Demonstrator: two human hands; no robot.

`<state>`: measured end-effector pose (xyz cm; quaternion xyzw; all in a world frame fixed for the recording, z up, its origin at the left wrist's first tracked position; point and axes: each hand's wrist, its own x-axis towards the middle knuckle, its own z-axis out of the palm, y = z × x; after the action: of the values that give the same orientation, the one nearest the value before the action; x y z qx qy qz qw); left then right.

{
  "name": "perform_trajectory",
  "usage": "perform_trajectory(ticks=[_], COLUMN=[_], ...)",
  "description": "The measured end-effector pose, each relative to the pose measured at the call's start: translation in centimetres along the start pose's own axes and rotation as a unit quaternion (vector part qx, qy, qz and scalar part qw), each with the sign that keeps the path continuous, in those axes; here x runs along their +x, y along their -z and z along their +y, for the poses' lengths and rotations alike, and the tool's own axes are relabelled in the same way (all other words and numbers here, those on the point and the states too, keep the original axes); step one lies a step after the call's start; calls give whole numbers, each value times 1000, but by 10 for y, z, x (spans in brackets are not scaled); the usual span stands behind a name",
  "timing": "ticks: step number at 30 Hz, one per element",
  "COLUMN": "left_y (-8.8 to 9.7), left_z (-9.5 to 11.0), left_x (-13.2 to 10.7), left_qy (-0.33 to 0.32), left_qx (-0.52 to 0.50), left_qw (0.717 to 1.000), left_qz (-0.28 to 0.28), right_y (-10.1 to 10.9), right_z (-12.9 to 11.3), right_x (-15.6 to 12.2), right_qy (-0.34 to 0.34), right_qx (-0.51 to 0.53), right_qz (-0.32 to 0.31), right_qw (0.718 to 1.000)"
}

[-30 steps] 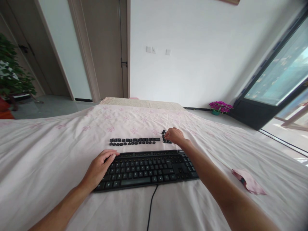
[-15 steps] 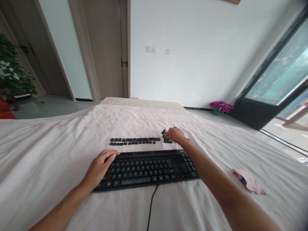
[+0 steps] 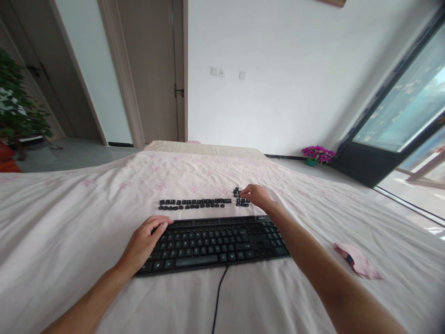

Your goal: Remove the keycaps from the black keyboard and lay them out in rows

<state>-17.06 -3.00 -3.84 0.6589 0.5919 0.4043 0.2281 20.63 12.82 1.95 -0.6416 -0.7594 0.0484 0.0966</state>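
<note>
A black keyboard (image 3: 205,243) lies on the cloth, and some of its key positions have no caps. My left hand (image 3: 148,236) grips its upper left corner, thumb and fingers close together over the edge. Beyond the keyboard, loose black keycaps form two rows (image 3: 194,202). To the right of these rows is a small cluster of keycaps (image 3: 242,202). Over this cluster my right hand (image 3: 256,195) is closed in a pinch, with its fingertips at a keycap. My fingers partly hide that cap.
A pale flowered cloth (image 3: 104,222) covers the surface beneath everything. The keyboard's cable (image 3: 218,297) runs toward me. A crumpled pink cloth (image 3: 359,262) lies at the right. Beyond are a white wall, doors and a pot of purple flowers (image 3: 318,154).
My right hand has shifted slightly right at the small cluster, where the keycaps look slightly rearranged. My left hand stays at the keyboard's corner.
</note>
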Motion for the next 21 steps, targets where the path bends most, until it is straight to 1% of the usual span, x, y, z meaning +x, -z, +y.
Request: perform_trajectory(ticks=[3, 8, 11, 13, 15, 21], left_y=[0, 0, 0, -1, -1, -1], left_z=[1, 1, 0, -1, -3, -4], left_x=[-1, -1, -1, -1, -1, 0], left_qy=[0, 3, 2, -2, -3, 1], left_qx=[-5, -7, -5, -6, -6, -5], left_qw=[1000, 1000, 1000, 1000, 1000, 1000], left_qz=[0, -3, -4, -4, -4, -2], right_y=[7, 15, 16, 16, 15, 5], right_z=[13, 41, 48, 44, 35, -2], right_x=[-10, -38, -47, -45, -36, 8], right_qy=[-8, -3, -5, -7, -1, 29], right_qx=[26, 58, 50, 31, 10, -18], right_qz=[5, -4, -4, 7, 18, 19], right_qw=[1000, 998, 999, 999, 1000, 999])
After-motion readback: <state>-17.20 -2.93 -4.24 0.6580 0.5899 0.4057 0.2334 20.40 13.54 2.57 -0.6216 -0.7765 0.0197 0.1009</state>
